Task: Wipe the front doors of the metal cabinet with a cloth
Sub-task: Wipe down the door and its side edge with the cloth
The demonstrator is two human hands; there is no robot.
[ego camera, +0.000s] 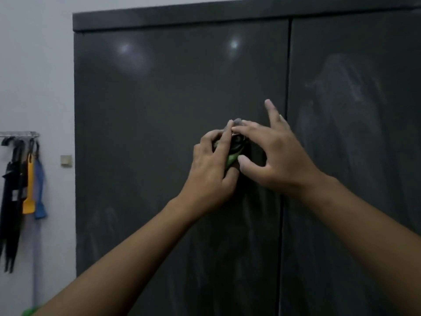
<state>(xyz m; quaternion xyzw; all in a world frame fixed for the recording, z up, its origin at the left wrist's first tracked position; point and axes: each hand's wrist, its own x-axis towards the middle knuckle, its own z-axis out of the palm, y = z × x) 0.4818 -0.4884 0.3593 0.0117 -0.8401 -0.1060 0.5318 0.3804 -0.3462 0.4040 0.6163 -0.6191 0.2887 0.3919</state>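
Cloth [231,159], a small green-and-dark wad, sits just left of the door seam [287,87], held by the left hand [209,169] with fingers [224,142] curled round it. The right hand [278,156] pinches its top between thumb and fingertips, one finger raised free; judged a regrip before wiping. Behind, the left door [159,99] and right door [353,156] stand closed and show pale smears, so wiping appears largely outstanding. Flat panel lies open on both sides of the seam; the top rail [205,17] bounds upward strokes. Far left of the seam, hung straps [20,183] and a wall switch [66,160] sit apart from the cabinet edge.
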